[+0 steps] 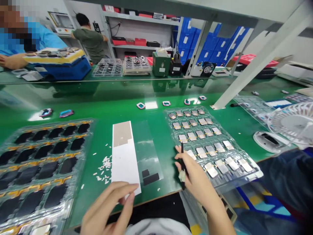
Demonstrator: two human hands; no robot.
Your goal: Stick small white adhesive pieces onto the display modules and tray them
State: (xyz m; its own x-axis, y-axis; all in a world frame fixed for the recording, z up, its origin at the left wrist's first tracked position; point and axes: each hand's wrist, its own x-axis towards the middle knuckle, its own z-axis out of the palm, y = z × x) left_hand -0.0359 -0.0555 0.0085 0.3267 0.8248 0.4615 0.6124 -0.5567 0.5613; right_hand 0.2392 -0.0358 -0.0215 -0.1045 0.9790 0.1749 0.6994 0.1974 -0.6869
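My left hand (110, 205) pinches the near end of a long white backing strip (124, 153) lying on the green table. Beside the strip lies a clear film (146, 153) with two small black pads (150, 178) on it. My right hand (193, 179) is closed round black tweezers (182, 156) whose tip points up toward a clear tray (254, 174) of silvery rectangular parts (210, 169). The tweezer tip hovers at that tray's left edge. At the left a clear tray (80, 163) holds several black parts (49, 169) with orange tabs.
Small white paper scraps (104, 168) litter the table by the strip. Several small framed parts (141, 105) lie farther back. A white desk fan (293, 122) stands at right. A slanted white post (256, 62) meets the table. Other people work behind, near trays and blue bins.
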